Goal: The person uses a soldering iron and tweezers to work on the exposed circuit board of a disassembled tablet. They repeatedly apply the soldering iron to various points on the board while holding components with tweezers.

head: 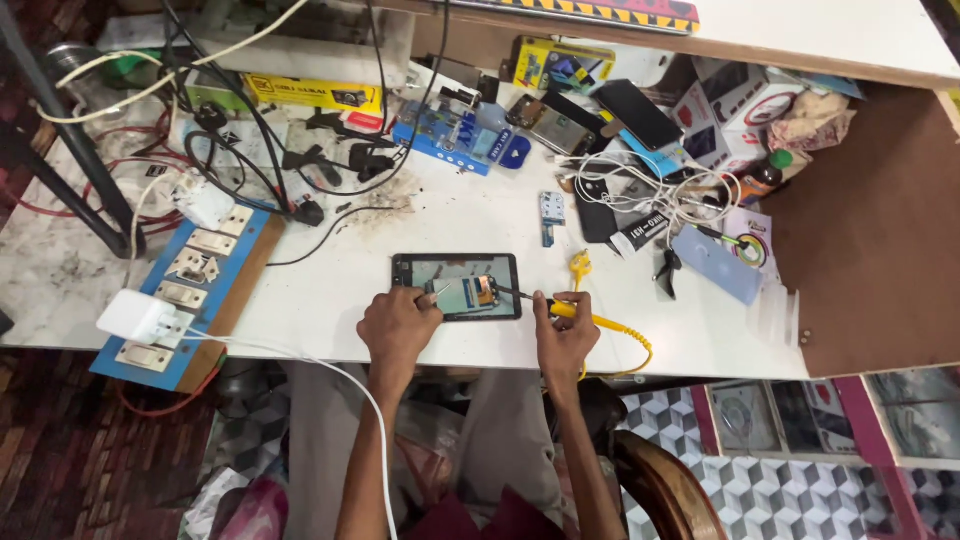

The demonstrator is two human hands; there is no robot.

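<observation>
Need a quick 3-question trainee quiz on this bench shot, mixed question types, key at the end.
1. True or false: the right hand holds a yellow-handled tool whose tip reaches onto the opened phone.
2. What does the left hand rest against?
A. the blue switch board
B. the opened phone
C. the white charger
3. Fill in: a coiled ____ cord runs from the tool along the white table.

Key: 1 true; 2 B; 3 yellow.
</observation>
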